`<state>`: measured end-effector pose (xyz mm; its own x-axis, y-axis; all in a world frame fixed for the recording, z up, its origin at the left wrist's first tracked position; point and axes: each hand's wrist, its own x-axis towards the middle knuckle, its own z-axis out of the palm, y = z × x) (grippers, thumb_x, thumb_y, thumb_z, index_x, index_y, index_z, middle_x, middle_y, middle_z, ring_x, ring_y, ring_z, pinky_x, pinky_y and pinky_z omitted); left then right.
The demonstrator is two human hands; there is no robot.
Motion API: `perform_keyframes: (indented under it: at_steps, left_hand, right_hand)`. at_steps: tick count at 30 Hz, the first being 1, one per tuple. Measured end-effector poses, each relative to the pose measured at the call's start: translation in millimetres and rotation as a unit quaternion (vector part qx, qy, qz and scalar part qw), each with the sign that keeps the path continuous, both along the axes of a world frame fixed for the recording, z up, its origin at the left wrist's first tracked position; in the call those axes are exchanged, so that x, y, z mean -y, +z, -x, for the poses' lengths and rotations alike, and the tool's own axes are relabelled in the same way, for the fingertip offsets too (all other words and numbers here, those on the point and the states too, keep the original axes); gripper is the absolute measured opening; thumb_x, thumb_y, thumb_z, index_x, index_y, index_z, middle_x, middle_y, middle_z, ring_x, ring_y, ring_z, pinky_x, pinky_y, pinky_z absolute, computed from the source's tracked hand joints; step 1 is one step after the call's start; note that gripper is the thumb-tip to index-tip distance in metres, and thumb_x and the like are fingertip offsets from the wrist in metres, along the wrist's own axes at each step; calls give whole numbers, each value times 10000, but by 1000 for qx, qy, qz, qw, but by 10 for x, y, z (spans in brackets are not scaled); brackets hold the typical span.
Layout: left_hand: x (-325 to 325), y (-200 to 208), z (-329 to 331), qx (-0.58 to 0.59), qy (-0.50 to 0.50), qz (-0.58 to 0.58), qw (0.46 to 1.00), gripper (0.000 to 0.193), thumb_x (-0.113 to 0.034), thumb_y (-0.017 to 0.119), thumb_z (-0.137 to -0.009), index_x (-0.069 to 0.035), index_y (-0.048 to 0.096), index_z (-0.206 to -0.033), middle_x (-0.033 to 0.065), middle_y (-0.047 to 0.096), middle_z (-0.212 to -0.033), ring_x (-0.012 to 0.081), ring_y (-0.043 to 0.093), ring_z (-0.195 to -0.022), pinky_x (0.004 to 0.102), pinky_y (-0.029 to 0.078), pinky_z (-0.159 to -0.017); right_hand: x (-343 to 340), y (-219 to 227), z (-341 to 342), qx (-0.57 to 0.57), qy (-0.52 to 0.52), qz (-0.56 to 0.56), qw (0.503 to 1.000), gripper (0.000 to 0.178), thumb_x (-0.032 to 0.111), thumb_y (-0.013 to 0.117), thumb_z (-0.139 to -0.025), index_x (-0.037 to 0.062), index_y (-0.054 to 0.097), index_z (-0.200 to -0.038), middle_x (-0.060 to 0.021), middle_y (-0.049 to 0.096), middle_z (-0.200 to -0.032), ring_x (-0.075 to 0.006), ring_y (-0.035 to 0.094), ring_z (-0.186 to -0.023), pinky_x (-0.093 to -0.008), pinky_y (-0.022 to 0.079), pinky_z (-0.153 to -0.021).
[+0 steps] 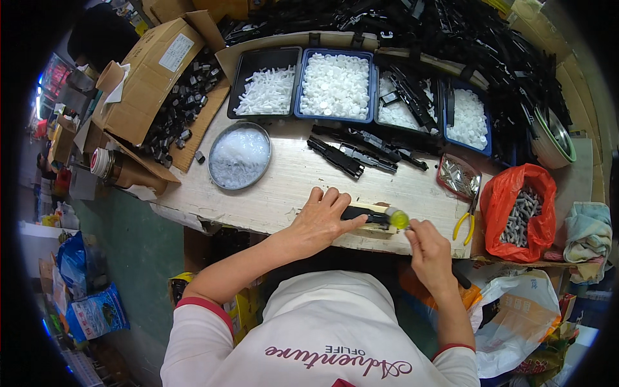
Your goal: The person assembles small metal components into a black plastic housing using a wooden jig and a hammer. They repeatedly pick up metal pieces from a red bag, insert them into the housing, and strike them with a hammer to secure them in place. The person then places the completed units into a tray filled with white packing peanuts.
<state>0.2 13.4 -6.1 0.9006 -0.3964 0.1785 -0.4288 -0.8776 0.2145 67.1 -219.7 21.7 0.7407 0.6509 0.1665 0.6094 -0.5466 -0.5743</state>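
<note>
At the bench's front edge my left hand [320, 222] presses on a long black part [361, 214], its thumb stretched along it and the other fingers bent over its far side. The part lies on a pale wooden block [374, 227]. My right hand [429, 248] is closed round a hammer with a translucent yellow-green face [400, 220]. The hammer's head is at the right end of the black part; whether they touch I cannot tell. Beyond my hands several long black gun-shaped pieces [335, 156], some with grey metal, lie on the bench.
Trays of white plastic pieces [336, 84] line the back, before a heap of black parts [445, 32]. A round dish [240, 155] and cardboard box [151, 77] stand left. Yellow-handled pliers [463, 229], a dish of metal pieces [459, 175] and a red bag of screws [519, 216] are right.
</note>
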Motion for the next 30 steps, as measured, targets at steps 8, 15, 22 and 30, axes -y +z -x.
perform_keyframes:
  at_steps: [8,15,22,30]
  left_hand:
    - [15,5,21,-10,5,-17,1000,458,-41,557,-718,-216,551,-1141,130,466,-975,244,431,-894,354,304,-700]
    - [63,8,16,14,13,-26,999,387,-77,530,-744,-217,594,-1099,103,447,-901,243,423,-864,355,315,-702]
    - [56,-8,22,-9,41,47,998,438,-4,568,-671,-186,596,-1068,95,454,-884,259,422,-847,357,357,-684]
    - [2,-66,-37,-28,110,195,974,634,104,574,-573,-6,422,-1179,107,479,-874,293,435,-839,373,420,-698]
  right_hand:
    - [-194,329,44,101,12,23,995,150,136,549,-816,25,537,-917,-107,538,-707,-290,558,-565,-378,442,-482]
    - [-221,248,46,92,22,70,993,122,160,544,-820,46,501,-821,-100,546,-667,-299,560,-528,-395,433,-453]
    - [-226,124,82,73,51,205,975,142,187,533,-831,57,496,-787,-97,546,-622,-313,553,-499,-410,435,-455]
    - [-418,327,53,76,32,7,997,150,174,516,-845,50,481,-767,-114,571,-654,-309,559,-514,-395,428,-448]
